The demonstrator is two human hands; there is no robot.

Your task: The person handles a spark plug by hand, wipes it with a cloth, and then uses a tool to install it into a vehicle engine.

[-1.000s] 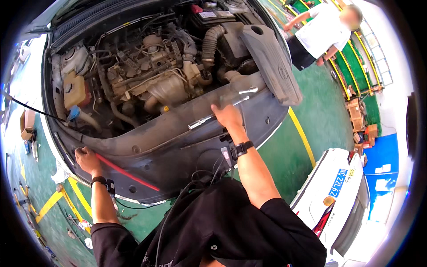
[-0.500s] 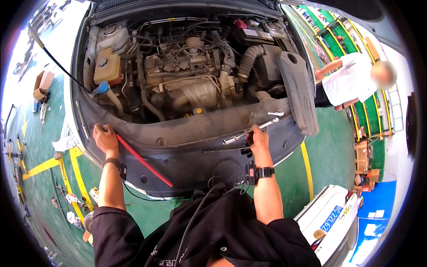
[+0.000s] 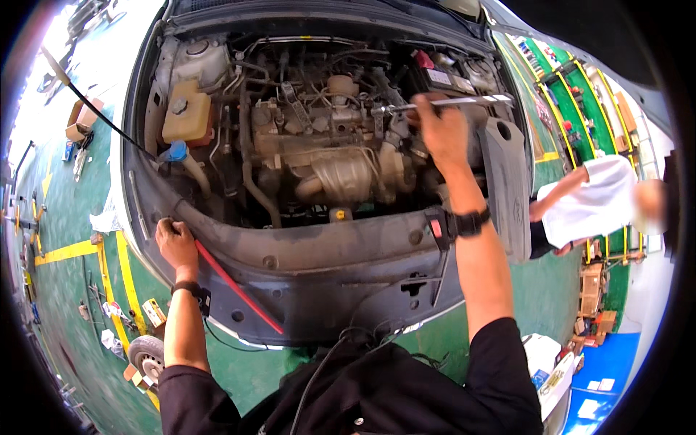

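Over the right side of the engine [image 3: 341, 170], my right hand [image 3: 441, 130] is closed around a shiny metal socket wrench [image 3: 482, 99]. Its left end reaches a spot among the engine parts; motion blur hides whether it is seated on a fastener. On the left of the dark front panel [image 3: 326, 254] rests my left hand [image 3: 176, 243], its fingers curled. A red rod [image 3: 235, 284] lies slanted on the panel, its upper end against that hand. Whether the fingers hold anything is hidden.
The engine bay has a yellowish reservoir [image 3: 187, 116], a blue cap [image 3: 176, 151] and a battery [image 3: 442, 80]. A dark plastic cover [image 3: 504, 196] leans at the right. Beyond it stands a person in a white shirt [image 3: 591, 199]. A wheel [image 3: 148, 357] lies at lower left.
My right hand has gone up and forward with the socket wrench, from the front panel to above the engine. My left hand stays beside the red rod. The person at the right has shifted.
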